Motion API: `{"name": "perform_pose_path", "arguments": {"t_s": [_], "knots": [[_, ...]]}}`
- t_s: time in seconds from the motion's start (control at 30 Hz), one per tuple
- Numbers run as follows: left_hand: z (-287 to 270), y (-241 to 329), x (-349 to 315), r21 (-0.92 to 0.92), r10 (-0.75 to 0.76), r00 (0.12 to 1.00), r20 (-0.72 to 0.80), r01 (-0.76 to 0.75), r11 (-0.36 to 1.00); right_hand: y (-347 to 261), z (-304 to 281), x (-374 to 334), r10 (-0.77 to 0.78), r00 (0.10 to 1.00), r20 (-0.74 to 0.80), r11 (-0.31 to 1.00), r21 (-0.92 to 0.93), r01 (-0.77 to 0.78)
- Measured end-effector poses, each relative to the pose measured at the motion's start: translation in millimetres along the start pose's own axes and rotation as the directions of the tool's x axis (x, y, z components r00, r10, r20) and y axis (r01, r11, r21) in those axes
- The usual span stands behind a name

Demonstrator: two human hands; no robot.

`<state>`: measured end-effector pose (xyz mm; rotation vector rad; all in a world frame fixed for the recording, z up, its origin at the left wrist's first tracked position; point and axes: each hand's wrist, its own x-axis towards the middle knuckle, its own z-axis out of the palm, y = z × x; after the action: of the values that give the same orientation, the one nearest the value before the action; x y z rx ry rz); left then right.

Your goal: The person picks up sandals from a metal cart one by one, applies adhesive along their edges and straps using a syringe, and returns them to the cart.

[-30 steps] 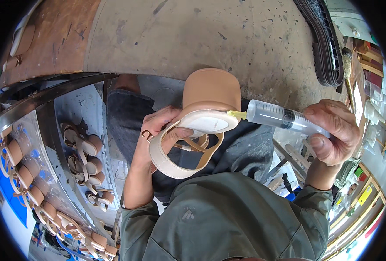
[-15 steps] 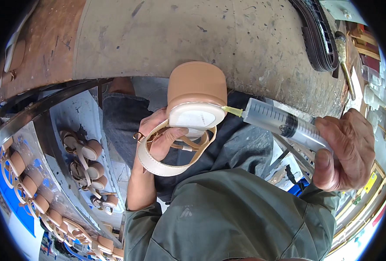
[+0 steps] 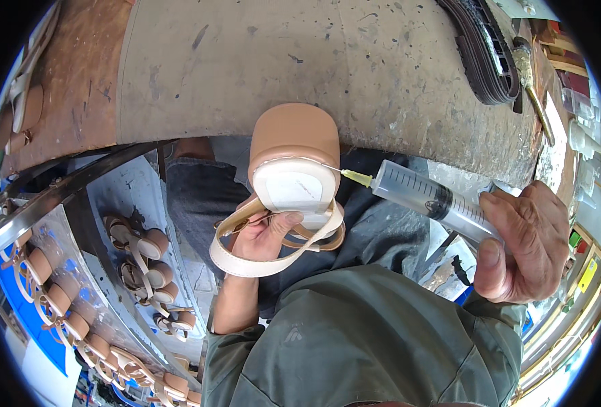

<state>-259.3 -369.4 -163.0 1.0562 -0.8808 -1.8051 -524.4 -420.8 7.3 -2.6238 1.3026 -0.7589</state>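
A sandal with a tan block heel, a pale insole and cream straps is held in front of my lap, heel end toward the bench. My left hand is closed round it, thumb on the insole; some of its fingers are hidden behind the sandal and strap. My right hand grips a large clear syringe, holding it by the rear of the barrel. Its yellow-green needle hub points left, with the tip at the right end of the seam where heel meets insole. A thin whitish line runs along that seam.
The stained workbench lies just beyond the sandal. A coil of dark strips and a brush sit at its right side. Several similar sandals stand on racks at left, behind a metal bar.
The sandal and syringe both appear slightly further left, and the sandal's insole faces up a little more. The needle tip stays at the heel seam. Both hands keep their hold.
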Motion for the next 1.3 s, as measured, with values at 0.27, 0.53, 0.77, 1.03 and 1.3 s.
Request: {"name": "perform_pose_path", "arguments": {"t_s": [0.27, 0.53, 0.77, 1.03, 1.3], "knots": [[16.4, 1.2, -3.0, -0.116, 0.074, 0.996, -0.044, -0.078, 0.99, 2.8, 3.3, -8.3, -0.012, 0.999, -0.032, 1.0, 0.028, 0.013], [22.2, -2.7, -5.8, -0.279, 0.101, 0.995, -0.025, -0.104, 0.955, -0.8, 6.8, -18.0, 0.033, 0.999, -0.028, 0.997, 0.077, -0.031], [30.3, 1.9, -8.3, -0.369, 0.084, 0.994, -0.069, -0.103, 0.924, -4.5, 12.4, -24.6, 0.06, 0.996, -0.059, 0.995, 0.083, -0.055], [34.4, -1.3, -16.2, -0.42, 0.001, 0.981, -0.196, -0.084, 0.904, -7.0, 15.6, -31.5, 0.081, 0.994, -0.077, 0.991, 0.114, -0.072], [31.5, -4.0, -20.0, -0.517, -0.021, 0.99, -0.136, -0.053, 0.854, -6.8, 17.6, -35.4, 0.081, 0.994, -0.079, 0.989, 0.132, -0.07]]}}
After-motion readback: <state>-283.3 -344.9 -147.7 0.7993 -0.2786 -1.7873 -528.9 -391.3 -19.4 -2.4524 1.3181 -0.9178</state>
